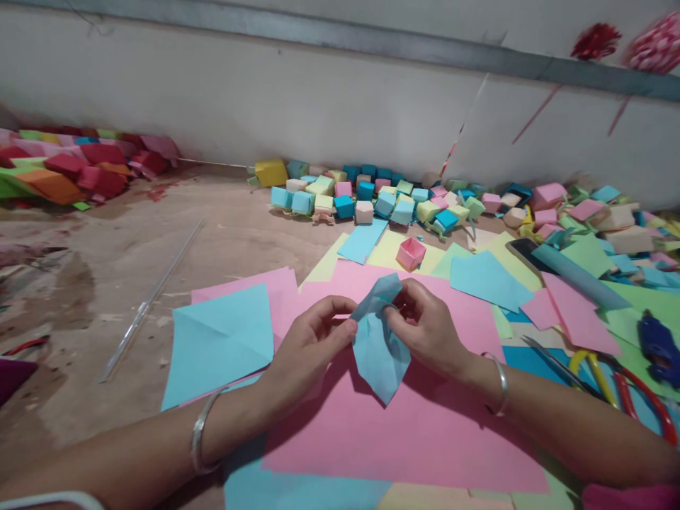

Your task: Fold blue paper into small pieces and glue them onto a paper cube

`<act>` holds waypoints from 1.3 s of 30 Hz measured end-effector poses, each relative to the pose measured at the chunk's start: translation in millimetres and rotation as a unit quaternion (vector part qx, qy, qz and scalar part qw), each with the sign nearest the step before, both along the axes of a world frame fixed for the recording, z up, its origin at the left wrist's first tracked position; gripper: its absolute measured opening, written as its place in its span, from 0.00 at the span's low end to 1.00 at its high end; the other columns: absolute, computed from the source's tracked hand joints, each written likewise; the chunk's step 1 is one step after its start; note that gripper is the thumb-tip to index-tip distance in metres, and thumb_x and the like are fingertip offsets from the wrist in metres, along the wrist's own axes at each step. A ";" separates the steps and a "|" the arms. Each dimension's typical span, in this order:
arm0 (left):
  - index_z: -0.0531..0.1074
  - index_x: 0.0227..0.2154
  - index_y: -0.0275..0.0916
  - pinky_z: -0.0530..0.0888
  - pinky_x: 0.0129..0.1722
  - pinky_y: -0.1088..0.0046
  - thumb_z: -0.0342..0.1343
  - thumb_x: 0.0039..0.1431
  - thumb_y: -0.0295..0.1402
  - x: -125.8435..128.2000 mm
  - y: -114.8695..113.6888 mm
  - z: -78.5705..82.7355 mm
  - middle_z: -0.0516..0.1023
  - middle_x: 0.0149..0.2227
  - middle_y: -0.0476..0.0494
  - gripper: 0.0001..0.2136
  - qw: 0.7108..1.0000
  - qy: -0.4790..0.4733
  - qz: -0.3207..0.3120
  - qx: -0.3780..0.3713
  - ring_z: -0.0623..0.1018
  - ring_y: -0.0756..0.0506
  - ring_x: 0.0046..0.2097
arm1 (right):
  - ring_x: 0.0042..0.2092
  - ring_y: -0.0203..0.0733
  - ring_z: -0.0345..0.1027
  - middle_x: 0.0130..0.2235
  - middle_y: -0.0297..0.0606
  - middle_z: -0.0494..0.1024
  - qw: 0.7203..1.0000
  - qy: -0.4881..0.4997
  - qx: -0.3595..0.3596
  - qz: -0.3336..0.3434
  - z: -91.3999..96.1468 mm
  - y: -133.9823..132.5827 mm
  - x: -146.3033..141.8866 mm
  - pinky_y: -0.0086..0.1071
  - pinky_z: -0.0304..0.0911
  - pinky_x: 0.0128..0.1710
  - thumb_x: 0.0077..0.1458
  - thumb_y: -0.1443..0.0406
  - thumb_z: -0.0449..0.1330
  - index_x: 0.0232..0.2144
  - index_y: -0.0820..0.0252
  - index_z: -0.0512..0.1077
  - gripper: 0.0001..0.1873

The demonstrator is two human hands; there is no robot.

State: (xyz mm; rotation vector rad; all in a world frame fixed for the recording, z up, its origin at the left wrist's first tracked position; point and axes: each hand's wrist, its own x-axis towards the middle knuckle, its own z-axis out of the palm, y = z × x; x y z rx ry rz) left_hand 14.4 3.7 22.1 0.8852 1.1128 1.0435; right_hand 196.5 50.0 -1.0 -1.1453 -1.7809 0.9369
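A partly folded sheet of light blue paper (380, 354) is held up between both hands, over a large pink sheet (425, 432). My left hand (313, 336) pinches its left edge between thumb and fingers. On the other side, my right hand (425, 319) grips the upper right part, its thumb pressed into a fold and some fingertips hidden behind the paper. The lower end hangs down in a point. To the left lies a flat light blue sheet (220, 340) with crease lines. A small open pink paper box (411, 253) stands just beyond the hands.
Several small folded paper boxes (343, 206) line the wall, with larger red ones (103, 180) at far left. A clear ruler (154, 297) lies on the left. Scissors (563, 368), red-handled pliers (637, 397), a phone (523, 251) and paper scraps sit at right.
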 end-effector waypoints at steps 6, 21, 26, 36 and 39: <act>0.72 0.41 0.40 0.74 0.37 0.67 0.62 0.55 0.34 -2.7 0.1 -7.6 0.78 0.33 0.45 0.11 0.996 0.006 -0.083 0.010 0.78 0.46 0.35 | 0.30 0.35 0.65 0.29 0.32 0.72 0.998 0.018 -0.061 0.007 -0.3 1.0 -0.8 0.30 0.62 0.30 0.52 0.68 0.57 0.31 0.60 0.69 0.02; 0.74 0.37 0.37 0.74 0.38 0.67 0.62 0.51 0.27 -3.2 4.4 -10.2 0.79 0.37 0.42 0.10 0.994 0.041 -0.094 0.025 0.78 0.43 0.40 | 0.29 0.33 0.64 0.27 0.31 0.70 0.997 0.023 -0.064 0.037 3.0 -4.5 -1.6 0.27 0.60 0.28 0.53 0.70 0.54 0.28 0.60 0.69 0.05; 0.74 0.30 0.36 0.73 0.38 0.70 0.61 0.50 0.27 -3.2 7.5 -8.5 0.77 0.32 0.45 0.03 0.993 0.086 -0.052 0.055 0.76 0.47 0.36 | 0.31 0.34 0.63 0.30 0.33 0.71 0.996 -0.034 -0.002 0.087 5.5 -6.5 1.2 0.28 0.60 0.30 0.48 0.75 0.54 0.28 0.59 0.69 0.07; 0.74 0.28 0.36 0.71 0.33 0.72 0.61 0.45 0.23 -2.8 8.1 -7.9 0.76 0.28 0.48 0.05 0.997 0.061 -0.052 0.018 0.75 0.49 0.31 | 0.34 0.37 0.67 0.32 0.36 0.74 0.984 -0.057 0.097 0.139 13.4 -11.7 6.7 0.31 0.63 0.34 0.53 0.73 0.60 0.34 0.59 0.74 0.07; 0.74 0.24 0.35 0.71 0.35 0.72 0.63 0.45 0.25 -4.2 8.2 -10.6 0.76 0.29 0.46 0.03 0.997 0.048 -0.051 0.033 0.73 0.49 0.32 | 0.37 0.38 0.70 0.35 0.37 0.76 0.988 -0.001 0.063 0.144 11.8 -12.3 6.6 0.32 0.66 0.36 0.50 0.77 0.57 0.35 0.57 0.76 0.14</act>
